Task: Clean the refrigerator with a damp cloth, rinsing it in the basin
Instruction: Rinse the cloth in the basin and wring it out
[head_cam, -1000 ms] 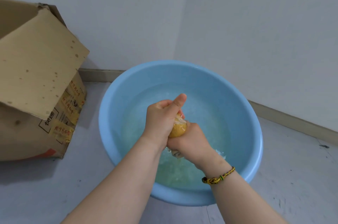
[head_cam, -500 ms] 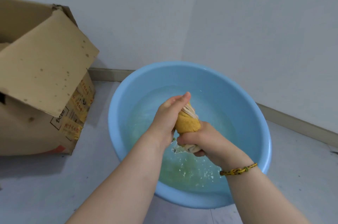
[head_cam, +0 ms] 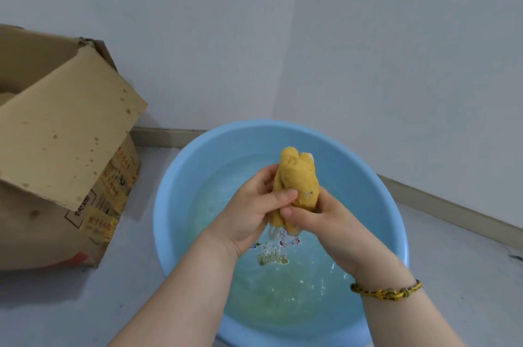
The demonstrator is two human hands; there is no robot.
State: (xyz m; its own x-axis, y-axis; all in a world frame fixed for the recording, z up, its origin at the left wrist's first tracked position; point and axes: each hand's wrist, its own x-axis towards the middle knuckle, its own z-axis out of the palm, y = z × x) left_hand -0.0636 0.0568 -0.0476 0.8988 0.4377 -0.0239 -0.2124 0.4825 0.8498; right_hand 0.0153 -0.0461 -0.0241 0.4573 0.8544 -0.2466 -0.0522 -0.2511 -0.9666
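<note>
Two hands, one grip — our left hand [head_cam: 249, 215] and right hand [head_cam: 331, 223] curl round the yellow cloth [head_cam: 297, 177] low down, its top poking out above — over the blue basin [head_cam: 169, 199].

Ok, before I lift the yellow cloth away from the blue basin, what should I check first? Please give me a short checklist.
1. Grip: ok. The left hand and right hand both hold the cloth.
2. Cloth over the basin, so drips land inside: ok.
3. Cloth out of the water: ok.
4. Cloth wrung enough: cannot tell; some drops seem to fall below it.
5. Water clean: probably not ok; it looks cloudy and yellowish.
6. Way to the refrigerator: cannot tell; it is not in view.
</note>
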